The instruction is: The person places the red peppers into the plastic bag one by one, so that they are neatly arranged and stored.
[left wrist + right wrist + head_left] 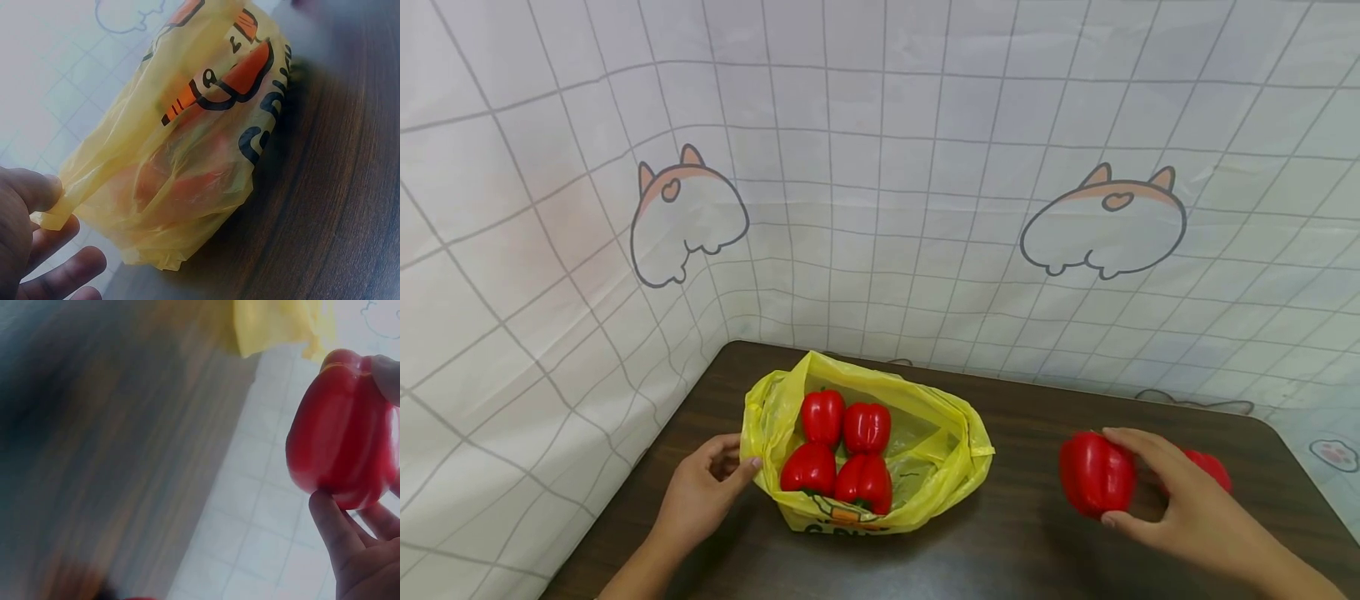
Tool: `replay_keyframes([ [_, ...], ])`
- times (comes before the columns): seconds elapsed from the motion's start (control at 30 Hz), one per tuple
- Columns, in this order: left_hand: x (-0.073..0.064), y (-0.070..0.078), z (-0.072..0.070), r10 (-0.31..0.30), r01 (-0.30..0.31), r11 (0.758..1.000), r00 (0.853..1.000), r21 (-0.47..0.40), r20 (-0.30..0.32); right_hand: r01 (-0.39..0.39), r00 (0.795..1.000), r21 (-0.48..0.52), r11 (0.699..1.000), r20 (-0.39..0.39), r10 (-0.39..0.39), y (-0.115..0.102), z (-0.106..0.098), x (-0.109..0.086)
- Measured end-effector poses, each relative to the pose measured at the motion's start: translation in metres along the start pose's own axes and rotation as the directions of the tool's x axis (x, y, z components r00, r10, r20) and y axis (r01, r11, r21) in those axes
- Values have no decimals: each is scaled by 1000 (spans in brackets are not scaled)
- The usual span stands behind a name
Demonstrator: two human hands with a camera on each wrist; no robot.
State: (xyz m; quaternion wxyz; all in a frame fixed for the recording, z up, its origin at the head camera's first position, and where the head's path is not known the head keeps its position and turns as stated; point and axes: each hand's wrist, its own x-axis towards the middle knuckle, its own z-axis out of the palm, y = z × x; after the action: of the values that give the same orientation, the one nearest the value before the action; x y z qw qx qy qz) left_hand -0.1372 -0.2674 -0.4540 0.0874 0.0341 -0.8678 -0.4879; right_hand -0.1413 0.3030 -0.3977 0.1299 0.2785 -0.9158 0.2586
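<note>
A yellow plastic bag (936,508) with printed drawings stands with its mouth spread wide. Inside it lie several red bell peppers (867,428). At the bag's left side, my left hand (700,492) pinches the edge of the plastic between thumb and finger, as the left wrist view shows. Well to the right of the bag, my right hand (1180,492) grips a single red bell pepper (1097,473) between thumb and fingers, held above the table. Another red bell pepper (1210,468) sits behind the right hand, partly hidden by it.
The dark wood-grain table (1000,554) has rounded far corners. A white gridded cloth (880,183) with cartoon animal drawings hangs behind the table and along its left side.
</note>
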Motion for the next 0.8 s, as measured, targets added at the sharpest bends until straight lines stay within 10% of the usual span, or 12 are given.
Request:
replay_keyframes([
  [0.8, 1, -1, 0, -3, 3, 1000, 1000, -17, 4, -20, 997, 56, 998, 72, 16, -36, 17, 61],
])
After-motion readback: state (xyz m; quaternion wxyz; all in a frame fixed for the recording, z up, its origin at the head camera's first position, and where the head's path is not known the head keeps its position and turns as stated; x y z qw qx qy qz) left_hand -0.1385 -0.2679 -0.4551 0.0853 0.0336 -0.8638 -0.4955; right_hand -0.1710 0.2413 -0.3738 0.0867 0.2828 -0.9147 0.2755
